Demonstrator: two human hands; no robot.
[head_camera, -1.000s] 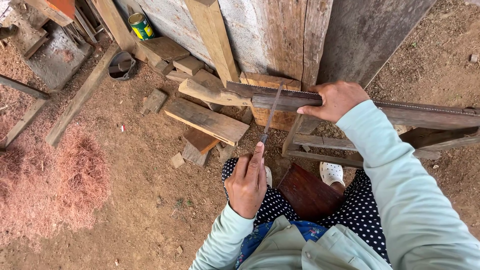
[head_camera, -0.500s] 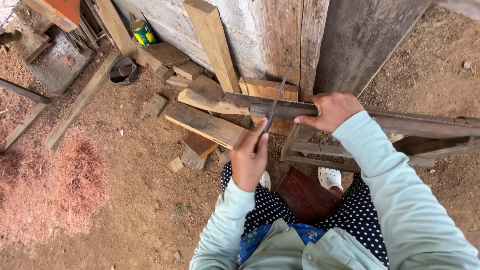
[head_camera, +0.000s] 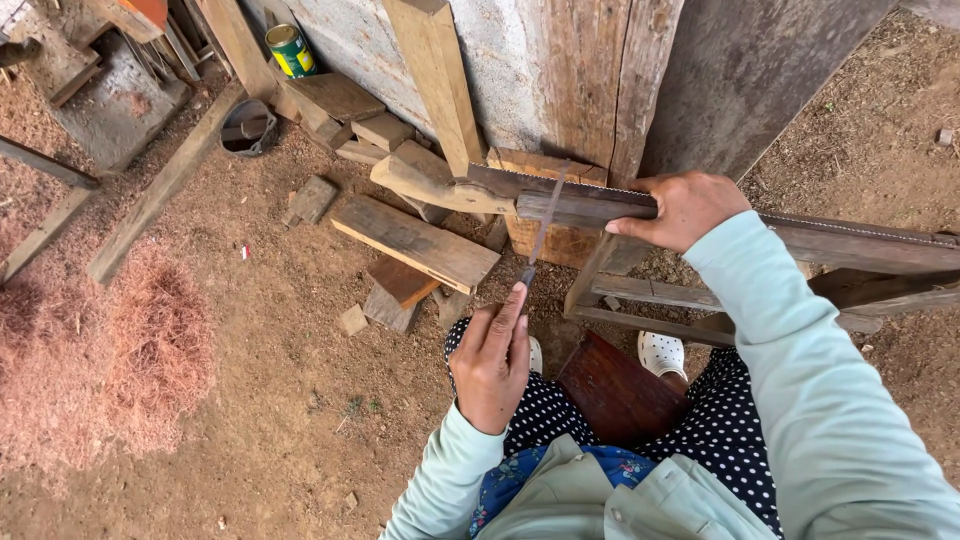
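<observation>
My left hand (head_camera: 492, 365) grips the handle end of a thin metal file (head_camera: 545, 225), forefinger stretched along it. The file slants up and away, its tip lying across the toothed edge of a long saw blade (head_camera: 590, 192). The blade sits teeth-up along a dark wooden bar (head_camera: 860, 245) that runs off to the right. My right hand (head_camera: 685, 208) clasps the bar and blade from above, just right of the file. Both arms wear pale green sleeves.
Loose planks (head_camera: 415, 240) and wood offcuts lie on the dirt before a wooden wall (head_camera: 590, 80). A green and yellow tin can (head_camera: 292, 50) and a dark round bowl (head_camera: 247, 128) sit at the upper left. Reddish sawdust (head_camera: 100, 350) is heaped on the left. A dark red board (head_camera: 620, 395) and a white shoe (head_camera: 662, 352) are below me.
My left hand pushed the file forward across the saw teeth, then drew it back toward me. My right hand stayed clasped on the bar and blade.
</observation>
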